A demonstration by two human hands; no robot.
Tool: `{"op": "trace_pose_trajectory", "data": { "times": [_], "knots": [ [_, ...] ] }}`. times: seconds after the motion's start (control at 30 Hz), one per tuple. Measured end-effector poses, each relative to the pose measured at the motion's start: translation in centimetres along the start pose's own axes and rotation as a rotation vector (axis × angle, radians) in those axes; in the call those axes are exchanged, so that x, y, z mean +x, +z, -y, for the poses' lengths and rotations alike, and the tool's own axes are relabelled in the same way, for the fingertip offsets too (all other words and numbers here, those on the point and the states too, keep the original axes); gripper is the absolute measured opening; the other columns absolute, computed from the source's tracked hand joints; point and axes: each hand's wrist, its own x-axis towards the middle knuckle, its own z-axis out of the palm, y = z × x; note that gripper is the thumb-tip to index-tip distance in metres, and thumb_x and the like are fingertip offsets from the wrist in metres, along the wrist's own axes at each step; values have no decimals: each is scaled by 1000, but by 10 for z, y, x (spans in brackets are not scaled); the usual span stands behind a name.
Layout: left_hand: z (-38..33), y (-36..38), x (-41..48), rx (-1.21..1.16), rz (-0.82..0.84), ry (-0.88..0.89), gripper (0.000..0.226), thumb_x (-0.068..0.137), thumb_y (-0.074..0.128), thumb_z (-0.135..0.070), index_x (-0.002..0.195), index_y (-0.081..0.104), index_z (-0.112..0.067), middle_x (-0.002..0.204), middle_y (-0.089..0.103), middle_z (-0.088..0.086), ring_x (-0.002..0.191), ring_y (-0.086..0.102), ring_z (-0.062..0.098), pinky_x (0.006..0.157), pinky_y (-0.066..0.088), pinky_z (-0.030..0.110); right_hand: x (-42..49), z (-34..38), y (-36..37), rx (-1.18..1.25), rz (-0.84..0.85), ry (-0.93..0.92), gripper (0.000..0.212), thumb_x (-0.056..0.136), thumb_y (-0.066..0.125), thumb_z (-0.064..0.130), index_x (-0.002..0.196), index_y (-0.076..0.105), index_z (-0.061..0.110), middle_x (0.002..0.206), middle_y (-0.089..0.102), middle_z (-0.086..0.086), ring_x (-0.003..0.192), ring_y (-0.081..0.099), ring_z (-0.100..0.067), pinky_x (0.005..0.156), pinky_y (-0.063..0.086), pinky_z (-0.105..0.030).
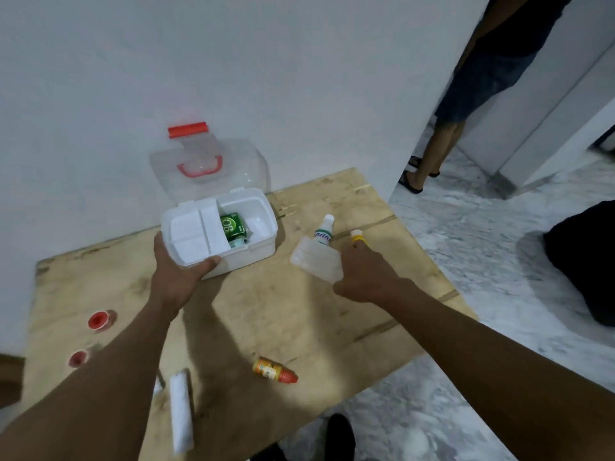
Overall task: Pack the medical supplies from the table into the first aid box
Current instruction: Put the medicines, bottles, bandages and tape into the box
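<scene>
The white first aid box (253, 251) stands open at the back of the plywood table (266, 311), its clear lid (246, 168) with a red handle leaning on the wall. A green carton (233, 226) lies inside beside a white inner tray (189, 234). My left hand (176, 271) grips the box's front left corner. My right hand (366, 274) hovers palm down at the right edge of a clear plastic packet (314, 261); its fingers, hidden, point at a yellow-capped bottle (357, 235). A white bottle (324, 231) lies beside it.
An orange bottle with a red cap (274, 370) and a white gauze roll (181, 410) lie near the front edge. Two red tape rolls (98, 320) (78, 358) sit at the left. Another person (482, 94) stands back right; a dark bag (585, 261) lies on the floor.
</scene>
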Motion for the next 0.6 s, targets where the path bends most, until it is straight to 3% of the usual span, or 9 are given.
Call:
{"op": "trace_pose_trajectory", "data": {
  "times": [0.07,0.17,0.3,0.5,0.6],
  "knots": [
    [-1,-2,0,-3,0,-5,107,69,89,-25,150,19,-26,136,43,-7,121,45,17,107,41,47,10,20,-16,-2,-60,-27,63,82,66,27,134,40,3,134,45,-16,119,53,-33,97,41,-38],
    [-5,-3,-1,-13,-12,-2,106,69,88,-24,150,19,-27,135,46,-6,115,46,17,106,42,45,26,50,-36,43,-145,-49,52,79,68,26,121,46,7,121,47,-13,107,57,-35,80,43,-36],
    [-4,-5,0,-35,-6,11,108,66,90,-26,148,20,-29,128,47,-9,114,49,18,102,43,42,44,76,-51,-3,-229,-102,48,77,69,24,117,49,6,113,49,-13,97,59,-36,70,43,-34],
    [-4,-6,-1,-37,-18,20,108,62,88,-32,148,22,-33,126,50,-13,112,51,16,93,44,36,82,94,-56,-103,-219,-182,42,78,68,15,114,48,6,109,52,-13,94,59,-32,69,45,-34],
    [-3,-5,0,-41,-18,30,106,62,90,-31,145,25,-35,130,53,-13,113,53,14,92,46,35,105,100,-51,-173,-182,-249,41,78,68,10,114,50,3,110,54,-16,95,60,-33,76,52,-36]
  ]
}}
